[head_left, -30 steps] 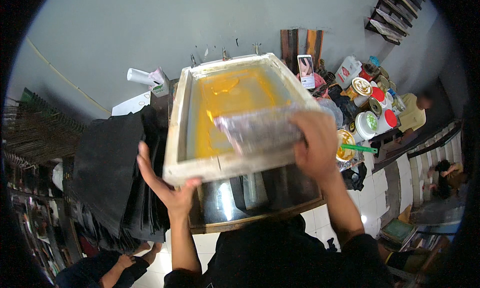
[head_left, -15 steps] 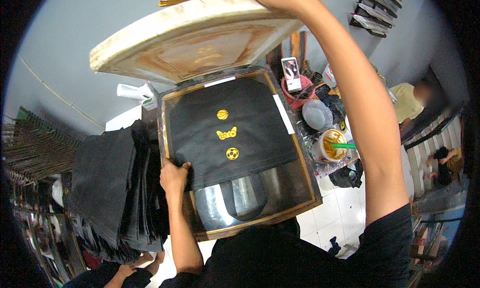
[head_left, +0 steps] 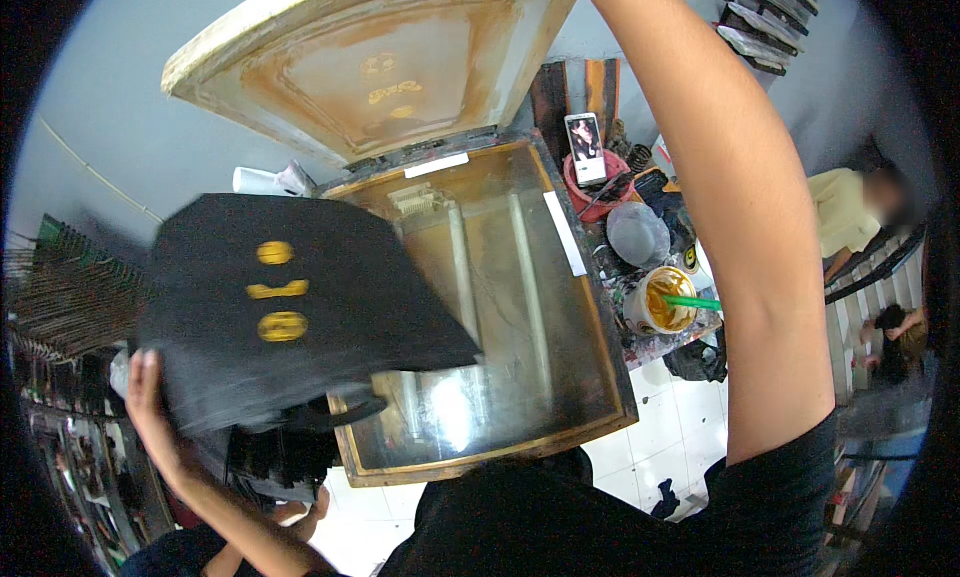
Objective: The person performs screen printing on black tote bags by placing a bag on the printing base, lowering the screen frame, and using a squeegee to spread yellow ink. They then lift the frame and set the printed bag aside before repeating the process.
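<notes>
My left hand (head_left: 148, 397) is closed on the left edge of a black fabric tote bag (head_left: 340, 262), which hangs aslant and slightly blurred. Three yellow prints run down the bag, and one dark handle dangles at its lower side. The bag partly covers the glass-topped table (head_left: 500, 307), where tubes show beneath the glass. A pale screen-printing frame (head_left: 370, 77) is tilted up behind the table, its mesh stained brown with yellow shapes. My right arm (head_left: 745, 207) reaches up toward that frame's top; the hand itself is beyond the upper edge of the picture.
Right of the glass stand a tub of yellow ink (head_left: 665, 302) with a green stick, a pink basin (head_left: 600, 192) and a phone (head_left: 586, 149). Another person (head_left: 840, 212) is at the far right. Wire racks (head_left: 75, 287) line the left.
The black bag has come off the glass and swung left in my left hand, uncovering the tubes below. The frame is tilted higher, and my right hand has gone out of view.
</notes>
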A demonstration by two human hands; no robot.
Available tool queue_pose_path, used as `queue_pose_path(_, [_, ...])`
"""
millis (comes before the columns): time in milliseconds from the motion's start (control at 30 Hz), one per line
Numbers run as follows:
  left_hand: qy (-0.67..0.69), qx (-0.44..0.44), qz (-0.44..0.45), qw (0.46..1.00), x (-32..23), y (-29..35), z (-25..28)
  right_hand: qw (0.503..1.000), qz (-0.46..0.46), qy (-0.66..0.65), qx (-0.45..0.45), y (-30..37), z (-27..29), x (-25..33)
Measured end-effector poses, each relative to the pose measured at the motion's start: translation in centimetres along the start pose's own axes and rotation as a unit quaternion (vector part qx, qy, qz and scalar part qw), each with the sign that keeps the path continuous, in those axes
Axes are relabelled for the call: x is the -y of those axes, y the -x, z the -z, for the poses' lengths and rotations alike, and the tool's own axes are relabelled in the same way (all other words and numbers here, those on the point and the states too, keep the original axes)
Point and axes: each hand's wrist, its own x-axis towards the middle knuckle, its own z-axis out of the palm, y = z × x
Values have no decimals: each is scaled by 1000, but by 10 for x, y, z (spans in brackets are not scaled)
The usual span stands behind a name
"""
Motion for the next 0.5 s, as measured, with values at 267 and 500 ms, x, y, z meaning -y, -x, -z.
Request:
queue_pose_path(267, [-130,77,88,985,113,-73,308,1000,-15,-10,13,0,6,9])
queue_pose_path(500, [-748,-137,-202,618,132,-83,327,999,4,-37,1,-3,2,19])
